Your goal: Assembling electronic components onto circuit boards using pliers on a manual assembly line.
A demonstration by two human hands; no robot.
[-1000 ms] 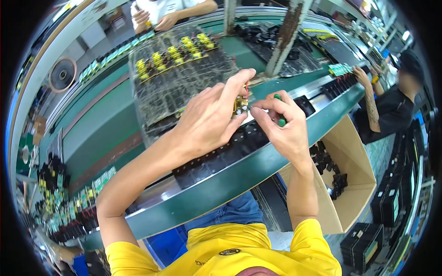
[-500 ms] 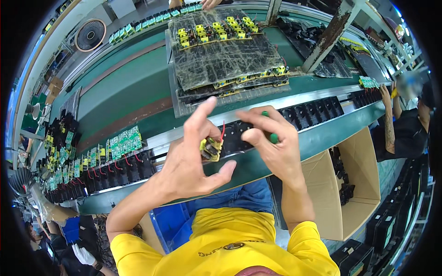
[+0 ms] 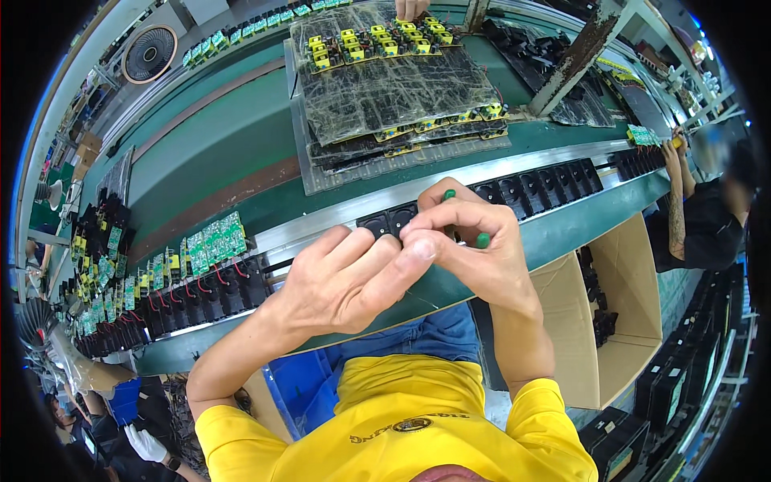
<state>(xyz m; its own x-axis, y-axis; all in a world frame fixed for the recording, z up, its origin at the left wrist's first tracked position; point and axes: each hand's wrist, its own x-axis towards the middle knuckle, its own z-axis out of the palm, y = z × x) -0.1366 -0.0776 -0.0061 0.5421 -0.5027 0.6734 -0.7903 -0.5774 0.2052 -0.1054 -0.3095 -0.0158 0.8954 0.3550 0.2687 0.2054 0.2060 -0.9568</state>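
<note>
My left hand (image 3: 341,277) is closed, its fingertips meeting those of my right hand over the row of black plastic cases. Whatever it pinches is hidden behind the fingers. My right hand (image 3: 486,253) is wrapped round a tool with two green handle ends (image 3: 482,240), which looks like small pliers or cutters; its jaws are out of sight. Between and behind the hands show black cases (image 3: 385,223) on the metal rail, with more black cases (image 3: 554,189) to the right.
Green circuit boards (image 3: 217,243) with red wires stand in cases on the left. Beyond the rail, a stack of dark sheets (image 3: 393,88) bears yellow-topped boards (image 3: 389,44), with another person's hand (image 3: 412,8) there. An open carton (image 3: 562,333) stands right; a co-worker (image 3: 699,213) sits beyond.
My left hand has closed and moved right to meet my right hand. The small board with a red wire, seen beside it before, is now hidden. The far person's hand moved onto the boards.
</note>
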